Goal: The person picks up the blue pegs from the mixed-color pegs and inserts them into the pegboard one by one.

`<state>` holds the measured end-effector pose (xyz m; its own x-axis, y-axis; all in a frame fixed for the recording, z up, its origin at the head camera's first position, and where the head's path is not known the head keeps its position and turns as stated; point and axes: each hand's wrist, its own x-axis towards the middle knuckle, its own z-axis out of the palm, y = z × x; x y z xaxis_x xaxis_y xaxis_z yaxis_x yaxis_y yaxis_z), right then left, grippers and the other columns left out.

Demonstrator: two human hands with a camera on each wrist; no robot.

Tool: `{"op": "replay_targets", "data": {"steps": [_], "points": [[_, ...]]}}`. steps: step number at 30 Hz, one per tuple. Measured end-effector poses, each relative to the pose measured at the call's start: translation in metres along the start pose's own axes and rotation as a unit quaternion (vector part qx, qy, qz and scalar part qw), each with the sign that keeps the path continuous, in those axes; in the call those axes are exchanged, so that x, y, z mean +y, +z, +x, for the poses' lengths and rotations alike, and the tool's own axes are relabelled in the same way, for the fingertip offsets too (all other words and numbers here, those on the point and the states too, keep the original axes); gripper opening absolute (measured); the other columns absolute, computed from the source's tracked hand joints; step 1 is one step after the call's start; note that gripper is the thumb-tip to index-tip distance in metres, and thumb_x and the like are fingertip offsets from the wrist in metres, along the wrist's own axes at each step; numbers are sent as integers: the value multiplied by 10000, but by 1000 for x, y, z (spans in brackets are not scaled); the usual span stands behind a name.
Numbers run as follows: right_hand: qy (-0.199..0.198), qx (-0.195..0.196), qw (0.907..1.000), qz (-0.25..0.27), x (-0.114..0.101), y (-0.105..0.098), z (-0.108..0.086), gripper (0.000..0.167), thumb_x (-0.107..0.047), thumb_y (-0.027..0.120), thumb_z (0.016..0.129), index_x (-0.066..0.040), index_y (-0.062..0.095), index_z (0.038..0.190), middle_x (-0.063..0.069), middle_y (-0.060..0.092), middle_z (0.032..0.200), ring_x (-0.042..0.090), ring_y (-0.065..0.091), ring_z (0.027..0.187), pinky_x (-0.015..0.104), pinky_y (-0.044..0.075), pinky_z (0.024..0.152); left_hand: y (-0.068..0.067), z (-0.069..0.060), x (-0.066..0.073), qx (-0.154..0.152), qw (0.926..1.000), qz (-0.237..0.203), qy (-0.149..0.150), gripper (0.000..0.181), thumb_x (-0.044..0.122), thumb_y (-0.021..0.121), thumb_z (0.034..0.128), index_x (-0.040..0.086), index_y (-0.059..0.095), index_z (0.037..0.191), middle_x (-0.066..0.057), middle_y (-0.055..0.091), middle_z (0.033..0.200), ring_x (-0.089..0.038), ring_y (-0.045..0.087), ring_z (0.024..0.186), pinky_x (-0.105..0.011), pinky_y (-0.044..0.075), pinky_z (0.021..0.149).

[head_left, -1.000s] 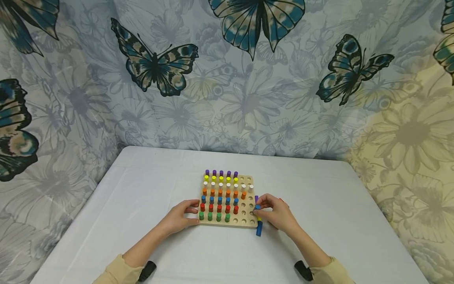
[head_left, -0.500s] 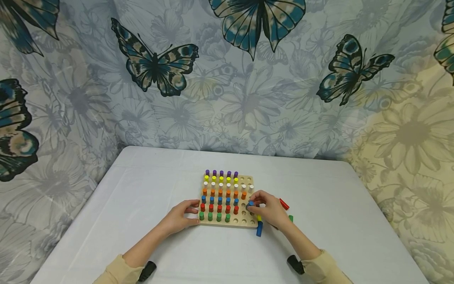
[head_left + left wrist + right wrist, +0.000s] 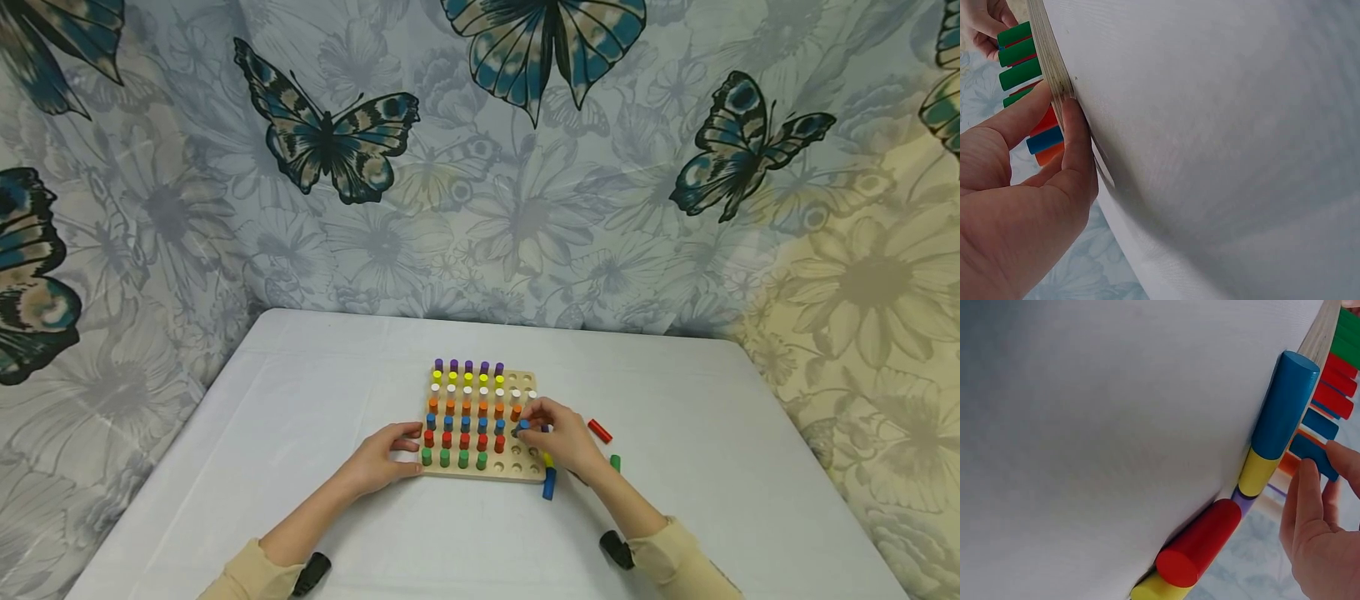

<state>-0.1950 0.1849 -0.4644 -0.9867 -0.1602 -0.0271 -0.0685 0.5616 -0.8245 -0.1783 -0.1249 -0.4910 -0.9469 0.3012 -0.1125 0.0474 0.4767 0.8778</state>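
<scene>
A wooden pegboard (image 3: 480, 476) lies on the table with rows of coloured pegs: purple, yellow, white, orange, blue, red and green. My left hand (image 3: 381, 457) grips its front left edge; in the left wrist view, thumb and finger of the left hand (image 3: 1035, 187) meet at the wooden rim. Between thumb and fingertips, my right hand (image 3: 564, 437) pinches a blue peg (image 3: 1314, 456) over the blue row, right of the standing blue pegs. Whether its lower end sits in a hole is hidden.
Along the board's right edge lie a loose blue peg (image 3: 549, 483) and a yellow peg (image 3: 1259, 472). Farther right lie a red peg (image 3: 600, 430) and a partly covered green peg (image 3: 615, 462). Bare holes (image 3: 515, 468) show at the board's right side.
My right hand has carried the blue peg leftward from the board's right edge to the blue row. The red and green loose pegs came into view behind it. My left hand stays put.
</scene>
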Motion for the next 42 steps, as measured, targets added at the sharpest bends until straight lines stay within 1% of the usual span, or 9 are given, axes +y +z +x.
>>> {"op": "replay_targets", "data": {"steps": [8,16,22,29,35,42], "points": [[31,-32,10000,-46,-2,2,3,199,-47,757,837,-122,639,979,25,662,995,149,599,891,312,513,787,1,0,1,12,10000,15,-8,630,64,801,792,3,529,1357,-88,601,1261,-218,613,1067,-440,466,967],[19,-36,10000,-41,-3,2,3,201,-36,753,840,-118,645,988,36,669,998,139,610,889,301,523,782,1,0,2,35,10000,12,-26,630,55,799,791,0,527,1357,-94,600,1267,-222,613,1071,-436,470,959],[52,-40,10000,75,-4,1,3,205,-41,751,844,-101,650,1012,46,674,1001,145,615,895,292,531,776,1,1,1,49,10000,25,-30,632,60,802,791,-1,527,1357,-92,599,1269,-218,612,1072,-442,461,970],[13,-44,9998,208,-2,1,2,202,-67,749,853,-106,653,1026,56,679,1018,155,617,903,260,530,763,1,0,1,50,10000,17,-60,634,64,802,792,1,526,1360,-90,599,1268,-217,611,1070,-446,462,968],[-33,-34,9992,384,-2,-2,-1,224,-55,744,850,-83,659,1055,79,686,1041,178,626,924,255,535,762,1,0,1,46,10000,13,-83,632,65,800,793,5,527,1360,-89,598,1270,-219,608,1075,-446,463,966],[-65,69,9993,374,-1,-6,-2,225,-49,745,845,-78,653,1048,24,666,989,184,620,909,246,523,758,1,0,1,36,10000,3,-92,635,65,801,793,6,526,1363,-86,595,1274,-218,607,1078,-447,459,971]]}}
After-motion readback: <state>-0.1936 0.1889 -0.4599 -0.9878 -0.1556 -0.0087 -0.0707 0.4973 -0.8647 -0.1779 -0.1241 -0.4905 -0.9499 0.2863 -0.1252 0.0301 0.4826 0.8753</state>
